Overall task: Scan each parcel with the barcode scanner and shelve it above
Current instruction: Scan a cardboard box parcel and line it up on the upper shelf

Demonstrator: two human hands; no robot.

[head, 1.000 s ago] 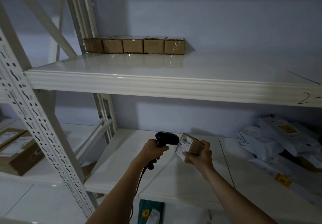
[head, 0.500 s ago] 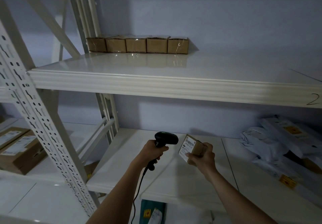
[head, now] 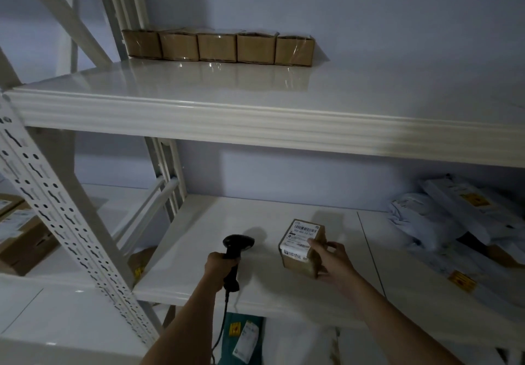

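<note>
**Parcel in right hand, scanner in left**

Left hand [head: 220, 266] fingers curled round scanner [head: 235, 254] grip. Right hand [head: 331, 262] pinches parcel [head: 302, 246], thumb on label, fingers behind its 3 o'clock side, above lower shelf [head: 255, 288]. Five boxes [head: 217, 46] at 12, upper shelf [head: 255, 126].

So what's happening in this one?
A person is working at a white shelving unit. The left hand grips a black barcode scanner; the right hand holds a small labelled cardboard parcel above the lower shelf. Five similar boxes sit in a row on the upper shelf.
</note>
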